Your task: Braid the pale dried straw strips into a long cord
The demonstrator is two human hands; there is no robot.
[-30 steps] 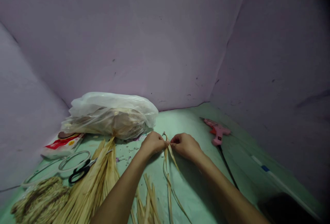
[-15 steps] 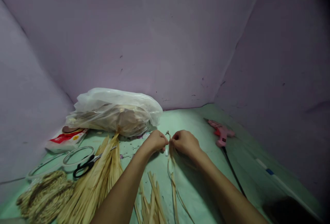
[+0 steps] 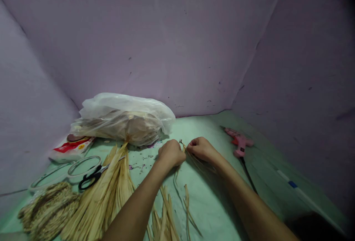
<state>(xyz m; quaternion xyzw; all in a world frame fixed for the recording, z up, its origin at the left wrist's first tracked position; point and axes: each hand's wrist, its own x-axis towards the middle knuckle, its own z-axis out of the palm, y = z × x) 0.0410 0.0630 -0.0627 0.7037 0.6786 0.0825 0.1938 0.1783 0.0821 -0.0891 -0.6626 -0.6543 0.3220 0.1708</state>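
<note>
Thin dried fibre strips [image 3: 184,147] run between my two hands from a small knotted end at the top, which lies on the green surface. My left hand [image 3: 171,153] is closed on some of the strips, back of the hand up, and their tails hang down below it. With thumb and fingers pinched together, my right hand [image 3: 202,148] holds other strips, which trail back under my right forearm. Longer loose strips [image 3: 186,204] lie on the surface between my forearms.
At left lie a fibre bundle [image 3: 111,193], black-handled scissors [image 3: 91,179], pale rings [image 3: 84,166], a coiled braid [image 3: 50,209] and a red-and-white packet [image 3: 72,148]. A plastic bag [image 3: 124,121] rests by the back wall. A pink glue gun [image 3: 239,141] with its cord is at right.
My hands have drawn slightly apart at the knotted end. My left hand has turned over more, and strips now stretch out sideways from my right hand. Some tails have shifted left.
</note>
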